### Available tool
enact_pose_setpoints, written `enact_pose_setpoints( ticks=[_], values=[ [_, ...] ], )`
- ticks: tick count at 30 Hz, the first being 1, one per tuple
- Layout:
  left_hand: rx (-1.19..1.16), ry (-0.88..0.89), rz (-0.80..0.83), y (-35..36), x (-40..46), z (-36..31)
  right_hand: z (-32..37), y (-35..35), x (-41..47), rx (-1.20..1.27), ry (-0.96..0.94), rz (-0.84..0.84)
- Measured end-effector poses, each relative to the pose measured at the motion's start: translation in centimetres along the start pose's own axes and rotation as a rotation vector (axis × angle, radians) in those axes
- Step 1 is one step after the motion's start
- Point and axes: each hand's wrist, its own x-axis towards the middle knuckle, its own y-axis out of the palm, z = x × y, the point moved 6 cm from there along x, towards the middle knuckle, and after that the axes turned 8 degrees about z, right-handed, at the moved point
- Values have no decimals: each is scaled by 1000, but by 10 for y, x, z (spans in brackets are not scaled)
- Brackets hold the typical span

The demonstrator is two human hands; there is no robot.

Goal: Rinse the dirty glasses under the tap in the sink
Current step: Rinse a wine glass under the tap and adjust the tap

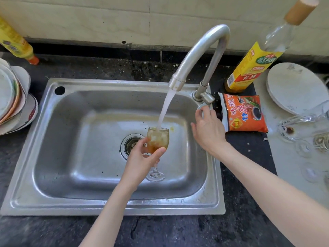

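Dark stone counter [178,232] around steel sink [53,139]; tiled wall [106,20] behind.

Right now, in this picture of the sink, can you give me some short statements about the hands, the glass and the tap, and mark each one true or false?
1. Water runs from the tap into the stemmed glass. True.
2. The left hand holds the glass by its bowl. True.
3. The right hand rests flat on the orange packet. False: its fingers are at the tap handle.
4. The glass is clean and clear. False: its bowl looks brown.
5. The glass is held over the sink, near the drain. True.
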Motion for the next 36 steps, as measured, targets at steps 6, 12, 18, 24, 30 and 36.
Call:
enact_pose_setpoints(
  ticks=[6, 12, 18, 24, 30, 36],
  values=[
    [-250, -260, 94, 9, -6, 15, 5, -6, -17, 127, -1, 13],
    [-537, -467, 126, 17, -9, 27, 28, 27, -48, 730, 62, 405],
    [-561, -446, 148, 23, -3, 21, 51, 40, -60, 1204, 212, 647],
    [-561, -411, 89, 22, 0, 20, 59, 40, -61, 1291, 228, 677],
    [-167, -88, -108, 14, 3, -1, 68, 40, -58, 1503, 246, 662],
    [94, 128, -183, 4, 1, -22, 73, 31, -51, 1663, 111, 550]
  ],
)
